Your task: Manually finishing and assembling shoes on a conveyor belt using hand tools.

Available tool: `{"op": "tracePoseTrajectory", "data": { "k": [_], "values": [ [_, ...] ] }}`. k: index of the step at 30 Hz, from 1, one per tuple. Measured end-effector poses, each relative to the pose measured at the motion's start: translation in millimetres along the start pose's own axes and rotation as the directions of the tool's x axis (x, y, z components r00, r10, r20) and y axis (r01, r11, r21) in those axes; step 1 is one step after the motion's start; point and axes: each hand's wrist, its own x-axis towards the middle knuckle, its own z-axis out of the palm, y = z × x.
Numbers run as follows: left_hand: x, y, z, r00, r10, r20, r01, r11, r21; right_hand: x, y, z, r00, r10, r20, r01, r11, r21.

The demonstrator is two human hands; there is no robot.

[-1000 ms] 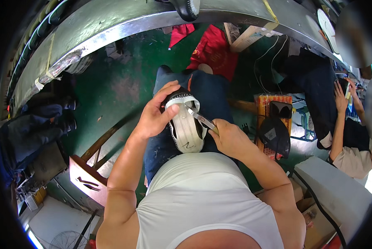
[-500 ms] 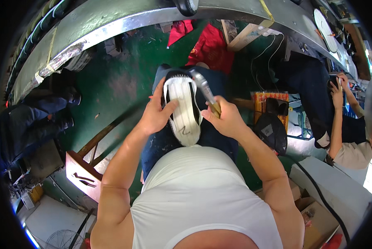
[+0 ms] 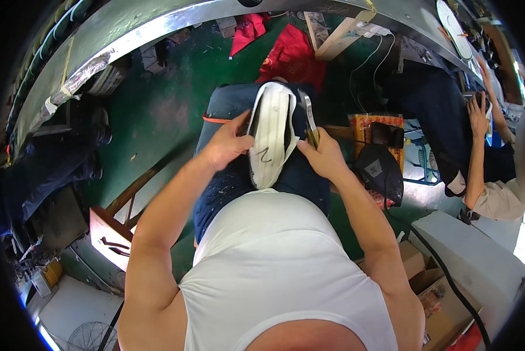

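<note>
Sole up over my thighs lies a shoe upper on its last (image 3: 271,126), with a white bottom, a dark edge along the left and a black hand-drawn mark near its lower end. My left hand (image 3: 229,144) grips its left side, thumb on the white bottom and fingers round the edge. In my right hand (image 3: 323,154) are metal pliers (image 3: 308,111), held by the handle, their head pointing up beside the shoe's right edge. The thumb of that hand is close to a loose white flap on the right side; whether it touches cannot be told.
A metal-edged bench (image 3: 157,30) curves across the far side. Red cloth (image 3: 294,58) and a wooden piece (image 3: 344,40) lie beyond my knees. A black bag (image 3: 379,172) is at right, near a seated co-worker's hands (image 3: 479,114). A wooden stool (image 3: 111,237) stands left.
The shoe has turned and tilted, its marked end now higher in view. My left hand has shifted toward that end. The pliers have moved right and stand more upright.
</note>
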Motion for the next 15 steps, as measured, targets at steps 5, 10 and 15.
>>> {"op": "tracePoseTrajectory", "data": {
  "k": [5,10,15],
  "values": [
    [-12.0,-50.9,30.8,0.981,0.171,-0.094,-0.177,0.983,-0.056,-35.1,9.7,-27.4,0.907,-0.281,0.315,0.326,0.94,-0.098],
    [-15.9,-53.5,32.0,0.979,0.201,-0.016,-0.198,0.976,0.093,-31.1,-6.5,-20.5,0.784,-0.593,0.184,0.617,0.71,-0.341],
    [-23.0,-45.9,27.2,0.984,0.145,0.105,-0.095,0.918,-0.385,-21.1,-57.4,-36.8,0.783,-0.227,0.58,0.583,0.594,-0.554]
  ]
}}
